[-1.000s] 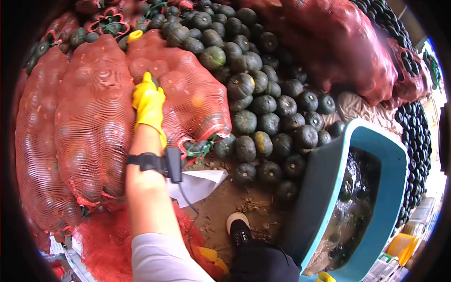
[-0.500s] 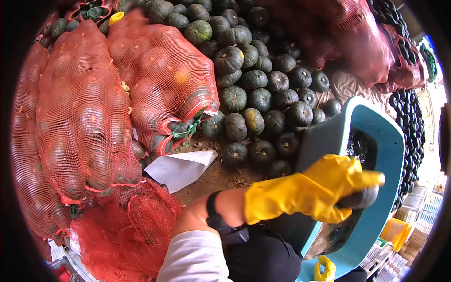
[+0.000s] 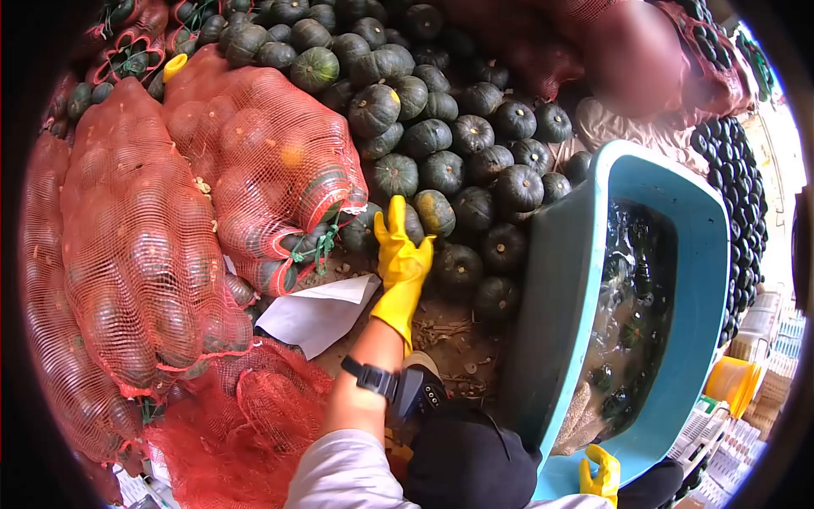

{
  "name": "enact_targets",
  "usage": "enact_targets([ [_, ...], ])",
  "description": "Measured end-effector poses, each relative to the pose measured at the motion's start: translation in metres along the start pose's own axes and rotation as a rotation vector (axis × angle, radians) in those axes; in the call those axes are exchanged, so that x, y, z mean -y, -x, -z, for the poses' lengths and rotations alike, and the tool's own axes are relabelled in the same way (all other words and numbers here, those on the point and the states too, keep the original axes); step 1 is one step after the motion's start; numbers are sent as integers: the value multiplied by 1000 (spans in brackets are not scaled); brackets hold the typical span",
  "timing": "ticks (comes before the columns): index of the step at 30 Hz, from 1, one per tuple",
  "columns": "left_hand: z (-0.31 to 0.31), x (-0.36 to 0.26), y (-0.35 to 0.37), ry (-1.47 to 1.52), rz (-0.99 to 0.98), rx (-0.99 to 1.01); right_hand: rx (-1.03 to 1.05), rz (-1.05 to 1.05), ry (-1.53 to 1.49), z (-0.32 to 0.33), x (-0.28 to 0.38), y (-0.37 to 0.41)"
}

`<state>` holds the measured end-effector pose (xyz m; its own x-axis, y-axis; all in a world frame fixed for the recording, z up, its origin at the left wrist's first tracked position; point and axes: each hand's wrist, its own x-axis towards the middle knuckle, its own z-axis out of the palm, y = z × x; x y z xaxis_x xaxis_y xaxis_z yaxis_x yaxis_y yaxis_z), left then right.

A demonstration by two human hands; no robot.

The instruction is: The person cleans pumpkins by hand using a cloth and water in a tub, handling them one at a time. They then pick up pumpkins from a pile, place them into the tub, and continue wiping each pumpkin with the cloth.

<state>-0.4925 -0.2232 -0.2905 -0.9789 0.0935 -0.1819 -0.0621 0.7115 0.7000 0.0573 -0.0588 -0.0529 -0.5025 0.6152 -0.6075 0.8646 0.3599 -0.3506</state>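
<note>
My left hand point(image 3: 404, 259), in a yellow rubber glove, reaches into the heap of dark green pumpkins. Its fingers are stretched out and spread against a pumpkin point(image 3: 415, 226) that they partly hide. Just right of it sits a pumpkin with a yellow patch point(image 3: 435, 213). My right hand point(image 3: 600, 473), gloved alike, rests at the near end of the blue tub point(image 3: 555, 373), fingers loosely curled with a gap and nothing visible between them. Murky water point(image 3: 623, 297) fills the tub, with dark pumpkins point(image 3: 634, 331) in it and a rough tan cloth point(image 3: 578, 419) at the near end.
Full red mesh sacks point(image 3: 144, 246) of pumpkins stand on the left, with a loose red net point(image 3: 242, 424) in front. A white sheet point(image 3: 315, 316) lies on the dirt floor. More sacks and a blurred pinkish shape point(image 3: 632, 59) are at the back right. Crates point(image 3: 780, 373) stand far right.
My left hand was over the tub holding a dark pumpkin; that pumpkin has left it, and the hand has swung left to the heap. My right hand stays by the tub.
</note>
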Motion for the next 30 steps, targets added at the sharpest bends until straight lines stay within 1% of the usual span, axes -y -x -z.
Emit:
enact_targets([
  [3, -24, 36, -16, 75, -302, -276, 71, 45, 206, 13, 16, -10],
  [4, -19, 30, -17, 262, -82, -208, -31, 98, 86, 5, 3, -4],
  [5, 30, -31, -4, 491, 287, -63, -101, 43, 92, 3, 7, -4],
  [7, 72, -63, 17, 1307, 192, 135, -227, -69, 100, -6, 20, -2],
  [9, 94, -101, 37, 1201, -223, 257, -235, -21, 121, -7, 20, -1],
  [10, 104, -127, 49, 1179, -382, 386, -235, 5, 135, -7, 19, 0],
  [11, 105, -148, 48, 1044, -798, 402, -230, 22, 129, -7, 18, -4],
  [13, 91, -194, 62, 855, -1123, 535, -197, 35, 114, -9, 7, -2],
  [15, 82, -210, 87, 807, -1115, 467, -169, 34, 91, -9, -1, 0],
  [16, 78, -214, 82, 998, -1088, 481, -155, 33, 75, -8, -4, 0],
  [17, 77, -208, 70, 883, -1123, 266, -133, 39, 54, -7, -8, -2],
  [18, 74, -197, 55, 818, -1035, 90, -117, 48, 39, -7, -13, -2],
  [19, 53, -179, 40, 717, -839, -128, -102, 60, 23, -6, -19, -4],
  [20, 33, -160, 24, 621, -618, -292, -130, 82, 97, 3, 19, -2],
  [21, -6, -114, 5, 129, -519, -498, -193, 34, 91, -2, 24, 0],
  [22, -35, -79, -7, -75, -243, -319, -253, -12, 88, -8, 26, 0],
  [23, -63, -48, -16, -174, -86, -234, -313, -59, 88, -12, 24, 0],
  [24, -69, -22, -25, 17, 37, -16, -281, -10, 91, -12, 9, 0],
  [25, -62, -20, -31, 173, -83, -108, -246, -7, 129, -6, 16, 1],
  [26, -57, -18, -30, 430, 147, 27, -213, -4, 167, 0, 26, 0],
  [27, -35, -34, -26, 675, 326, 113, -179, -5, 199, 4, 38, 0],
  [28, -13, -50, -22, 902, 532, 160, -191, -53, 156, 4, 50, 0],
  [29, -4, -44, -16, 1162, 475, 206, -196, -39, 161, 3, 42, -1],
  [30, 15, -50, -5, 1332, 344, 251, -198, -29, 166, 0, 27, 0],
])
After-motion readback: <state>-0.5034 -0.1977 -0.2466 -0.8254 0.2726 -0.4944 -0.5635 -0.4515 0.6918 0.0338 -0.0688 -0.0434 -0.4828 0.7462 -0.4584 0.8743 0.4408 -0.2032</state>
